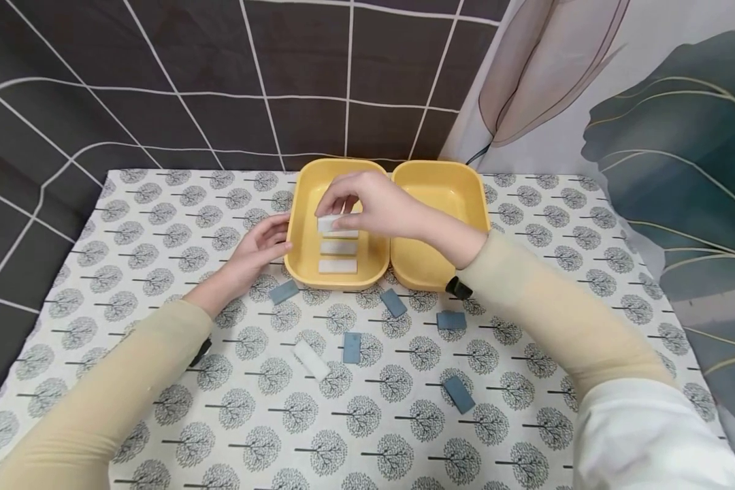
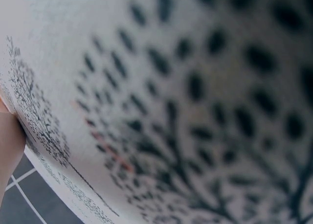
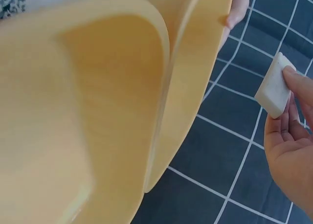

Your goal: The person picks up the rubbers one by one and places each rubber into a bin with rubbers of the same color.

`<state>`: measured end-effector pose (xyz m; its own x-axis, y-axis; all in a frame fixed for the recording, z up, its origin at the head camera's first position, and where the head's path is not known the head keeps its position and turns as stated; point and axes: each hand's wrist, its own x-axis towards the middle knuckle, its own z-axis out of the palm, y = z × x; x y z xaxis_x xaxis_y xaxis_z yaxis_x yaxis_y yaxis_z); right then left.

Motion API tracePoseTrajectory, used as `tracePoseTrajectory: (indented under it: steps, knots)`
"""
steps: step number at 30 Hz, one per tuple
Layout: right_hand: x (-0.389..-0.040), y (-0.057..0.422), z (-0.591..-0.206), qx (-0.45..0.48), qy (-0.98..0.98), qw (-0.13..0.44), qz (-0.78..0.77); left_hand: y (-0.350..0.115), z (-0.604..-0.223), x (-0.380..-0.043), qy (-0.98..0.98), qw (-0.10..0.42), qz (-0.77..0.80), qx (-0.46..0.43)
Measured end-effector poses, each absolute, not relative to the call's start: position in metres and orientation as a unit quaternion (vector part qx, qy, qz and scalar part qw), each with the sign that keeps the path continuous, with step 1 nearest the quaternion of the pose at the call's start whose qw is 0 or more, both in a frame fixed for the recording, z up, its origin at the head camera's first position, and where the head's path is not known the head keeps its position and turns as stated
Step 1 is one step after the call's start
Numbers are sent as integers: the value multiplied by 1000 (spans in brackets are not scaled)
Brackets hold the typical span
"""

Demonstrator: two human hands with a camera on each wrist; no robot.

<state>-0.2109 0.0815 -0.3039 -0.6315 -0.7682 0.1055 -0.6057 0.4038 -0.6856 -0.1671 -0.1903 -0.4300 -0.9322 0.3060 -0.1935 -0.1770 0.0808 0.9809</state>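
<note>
My right hand [image 1: 382, 204] pinches a white rectangular block [image 1: 327, 223] between thumb and fingers, over the left yellow container [image 1: 304, 231]. Below the held block, several white blocks [image 1: 338, 266] lie flat in a column on that container's floor. In the right wrist view the held block [image 3: 275, 87] is tilted in the fingertips. At the container's left side, my left hand [image 1: 251, 255] touches the wall with its fingers loosely bent. Only blurred tree-print cloth [image 2: 195, 111] and a bit of skin at the edge fill the left wrist view.
A second yellow container [image 1: 437, 190] adjoins the first on the right, under my right forearm. Several blue-grey blocks [image 1: 352, 348] and one white block [image 1: 311, 360] lie scattered on the tree-print tablecloth [image 1: 220, 422] in front. A dark tiled backdrop [image 1: 306, 68] rises behind.
</note>
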Motion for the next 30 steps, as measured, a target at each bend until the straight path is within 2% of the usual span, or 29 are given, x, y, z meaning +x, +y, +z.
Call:
tracePoseTrajectory:
  steps: [17,30]
  knots:
    - [-252,79,-314,-376,853,103,-348,-190,-429,-167,715,181,673,47]
    - [-272,80,-338,-351,859,122,-352,-191,-428,-165,712,181,678,38]
